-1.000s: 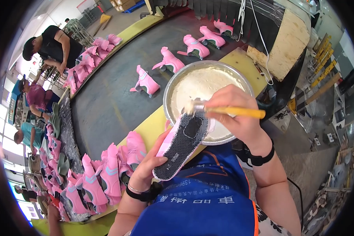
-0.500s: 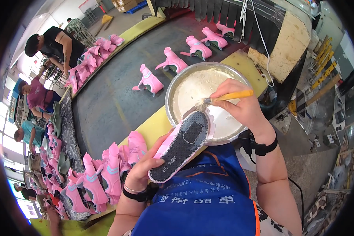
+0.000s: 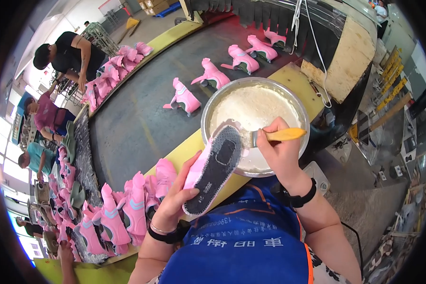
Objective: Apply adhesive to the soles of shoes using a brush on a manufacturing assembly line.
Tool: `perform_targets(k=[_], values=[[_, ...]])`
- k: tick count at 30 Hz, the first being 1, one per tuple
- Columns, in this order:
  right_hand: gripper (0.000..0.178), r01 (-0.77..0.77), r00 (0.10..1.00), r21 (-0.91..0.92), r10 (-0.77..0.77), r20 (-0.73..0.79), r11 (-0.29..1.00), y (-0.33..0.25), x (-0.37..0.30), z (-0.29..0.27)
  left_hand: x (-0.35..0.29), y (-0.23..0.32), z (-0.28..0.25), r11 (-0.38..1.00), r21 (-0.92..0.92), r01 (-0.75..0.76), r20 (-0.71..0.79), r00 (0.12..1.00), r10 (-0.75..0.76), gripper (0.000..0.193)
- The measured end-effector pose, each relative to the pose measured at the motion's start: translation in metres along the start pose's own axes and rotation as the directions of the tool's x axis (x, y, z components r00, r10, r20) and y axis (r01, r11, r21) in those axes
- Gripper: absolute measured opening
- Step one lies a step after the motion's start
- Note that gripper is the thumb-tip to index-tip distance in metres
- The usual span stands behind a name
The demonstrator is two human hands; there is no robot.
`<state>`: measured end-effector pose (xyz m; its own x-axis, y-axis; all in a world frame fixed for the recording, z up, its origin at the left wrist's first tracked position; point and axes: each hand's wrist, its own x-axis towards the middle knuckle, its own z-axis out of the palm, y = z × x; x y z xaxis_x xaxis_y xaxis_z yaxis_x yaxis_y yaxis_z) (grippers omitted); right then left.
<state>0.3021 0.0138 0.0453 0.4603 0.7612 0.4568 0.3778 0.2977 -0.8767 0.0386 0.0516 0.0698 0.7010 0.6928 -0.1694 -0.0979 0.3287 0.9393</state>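
My left hand (image 3: pixel 179 190) is closed round the heel end of a pink shoe upper (image 3: pixel 212 177), its dark grey stitched underside facing up and its toe pointing away from me. In my right hand (image 3: pixel 280 150) is a paintbrush (image 3: pixel 288 134) with a yellow handle. Its bristles touch, or come very near, the right edge of the shoe's forefoot; the exact contact is hard to make out. Beneath both hands stands a round metal basin (image 3: pixel 306 110) holding a thick cream-coloured liquid.
Several pink shoe uppers (image 3: pixel 183 98) lie spaced out on the dark conveyor belt (image 3: pixel 123 128). More uppers (image 3: pixel 136 208) crowd the near left ledge. Co-workers (image 3: pixel 75 54) stand along the far left side. A white cord (image 3: pixel 318 61) hangs beside a wooden board (image 3: pixel 350 57).
My right hand has brought the brush from the shoe's toe tip down along its right edge, nearer to me. The shoe has turned slightly more upright.
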Motion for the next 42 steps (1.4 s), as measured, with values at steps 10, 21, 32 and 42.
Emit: perform_targets(k=[10,21,32,42], values=[[0.018,-0.074,0.986,-0.003,0.073,-0.15,0.997,0.059,-0.017,-0.022,0.061,-0.023,-0.094,0.709,-0.702,-0.056,-0.367,0.883,-0.293,0.067],[0.018,-0.176,0.963,-0.072,0.157,-0.222,0.982,0.084,-0.03,-0.026,0.196,-0.034,-0.224,0.969,-0.106,0.224,-0.888,0.416,-0.193,0.058],[0.016,-0.138,0.972,-0.033,0.128,-0.198,0.99,0.084,-0.035,-0.022,0.222,-0.089,-0.29,0.523,0.486,0.701,-0.835,0.549,0.04,0.092],[0.014,-0.155,0.973,-0.035,0.146,-0.179,0.987,0.077,-0.036,-0.021,0.109,0.004,-0.141,-0.447,0.884,0.137,-0.307,0.89,-0.335,0.057]])
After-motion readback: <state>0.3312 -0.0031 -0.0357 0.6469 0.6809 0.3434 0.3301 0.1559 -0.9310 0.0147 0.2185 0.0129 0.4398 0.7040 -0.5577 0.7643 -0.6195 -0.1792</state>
